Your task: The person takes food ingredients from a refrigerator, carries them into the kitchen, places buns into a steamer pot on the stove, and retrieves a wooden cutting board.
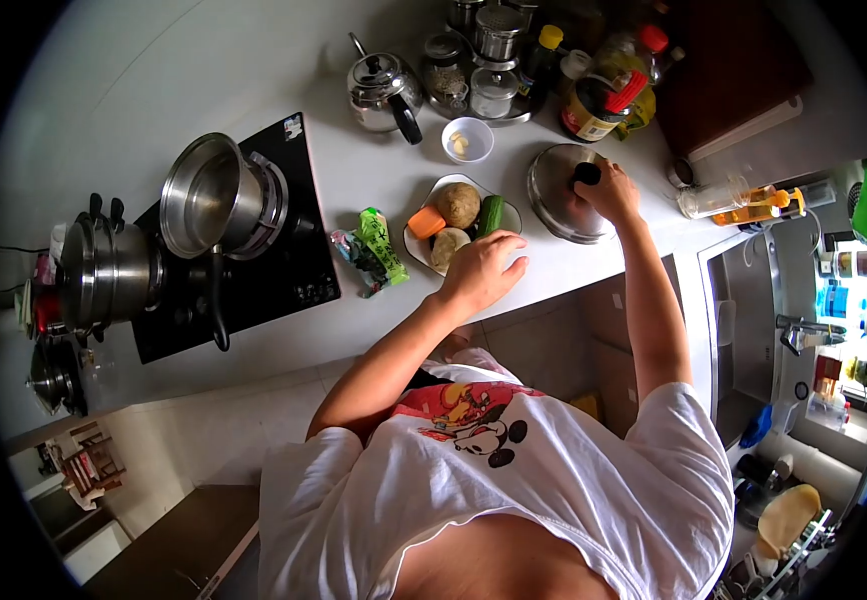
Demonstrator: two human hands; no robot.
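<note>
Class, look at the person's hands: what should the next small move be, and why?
Probably let the right hand release the lid: it grips the black knob, but the lid appears to rest on the counter, and the left hand is by the plate of vegetables, where a free second hand might help.

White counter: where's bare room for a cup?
The white counter is bare between the black glass cooktop, shiny steel kettle and green plastic packet; another patch lies between the left hand, the round steel lid and the front edge. Crowded: the back, around the glass jar and yellow-capped dark bottle.
</note>
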